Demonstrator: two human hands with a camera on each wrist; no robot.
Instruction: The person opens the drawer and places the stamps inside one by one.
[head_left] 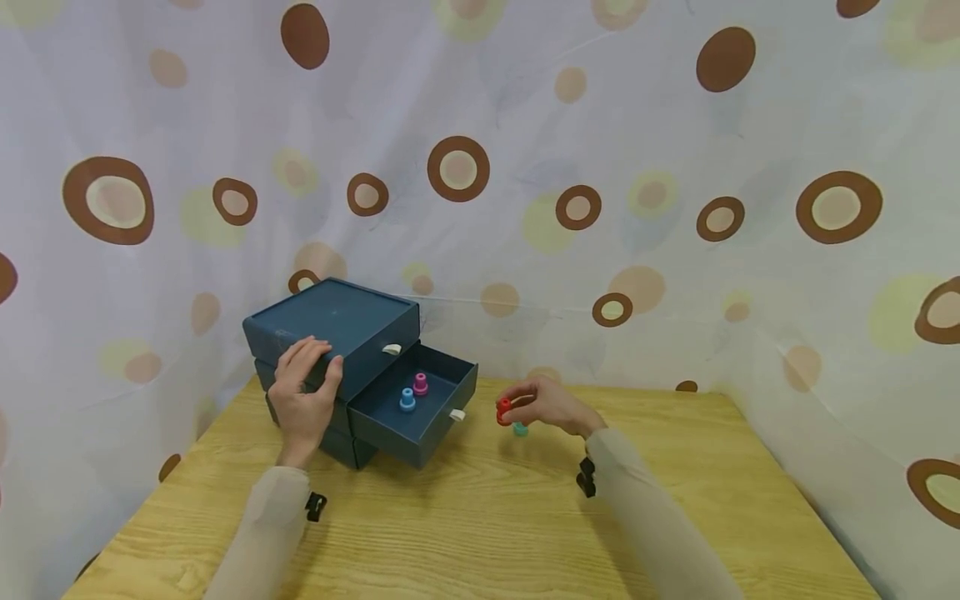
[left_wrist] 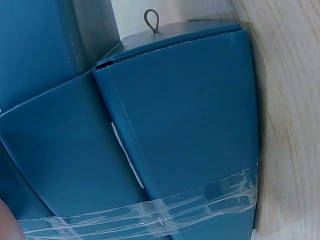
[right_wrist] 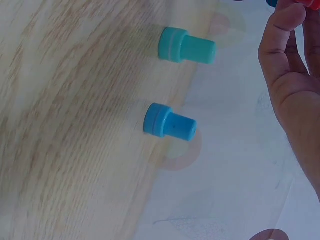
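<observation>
My right hand (head_left: 547,404) pinches a small red toy stamp (head_left: 503,410) between thumb and fingers, above the table; only its edge shows at the top corner of the right wrist view. Beneath that hand stands a teal stamp (head_left: 520,429), with a blue stamp (right_wrist: 170,122) beside it in the right wrist view, hidden by the hand in the head view. Resting on the top corner of a dark blue drawer box (head_left: 337,312) is my left hand (head_left: 303,408), thumb toward the front. A pulled-out drawer (head_left: 390,429) contains a light blue stamp (head_left: 407,400) and a magenta stamp (head_left: 421,384).
The wooden table (head_left: 480,525) runs back to a patterned curtain (head_left: 517,275). The drawer juts out from the box, with a white pull tab (head_left: 457,415) on its front. Clear tape (left_wrist: 210,200) wraps the stacked box's side.
</observation>
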